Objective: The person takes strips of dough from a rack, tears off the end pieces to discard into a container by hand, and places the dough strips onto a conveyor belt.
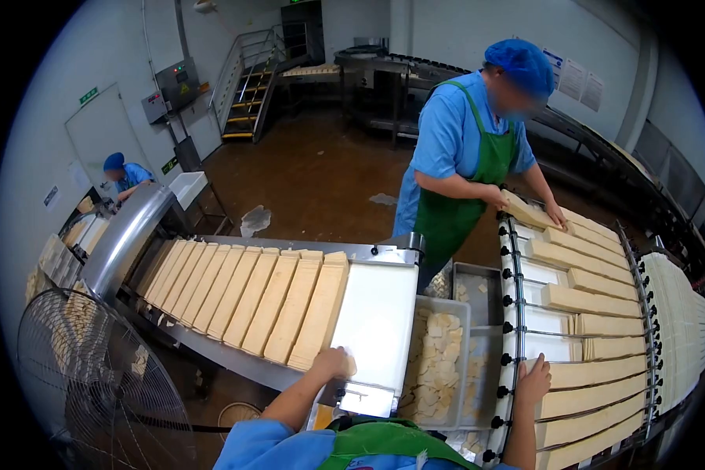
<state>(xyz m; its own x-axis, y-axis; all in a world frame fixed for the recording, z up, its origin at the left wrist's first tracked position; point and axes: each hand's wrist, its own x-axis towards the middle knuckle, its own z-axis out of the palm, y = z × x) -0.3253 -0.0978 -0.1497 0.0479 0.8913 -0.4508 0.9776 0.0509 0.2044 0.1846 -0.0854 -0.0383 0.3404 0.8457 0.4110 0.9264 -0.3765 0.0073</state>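
My left hand is closed at the near end of the last row of crackers on the left conveyor. A small pale cracker piece shows beside its fingers. My right hand is at the near edge of the right conveyor, thumb and fingers around a few thin crackers. Beyond it lie long rows of stacked crackers in lanes divided by metal rods. Parts of both hands' grips are hidden.
Between the conveyors stands a plastic bin of broken crackers. A co-worker in a green apron handles a row at the right conveyor's far end. A wire fan stands at left; another person works farther back.
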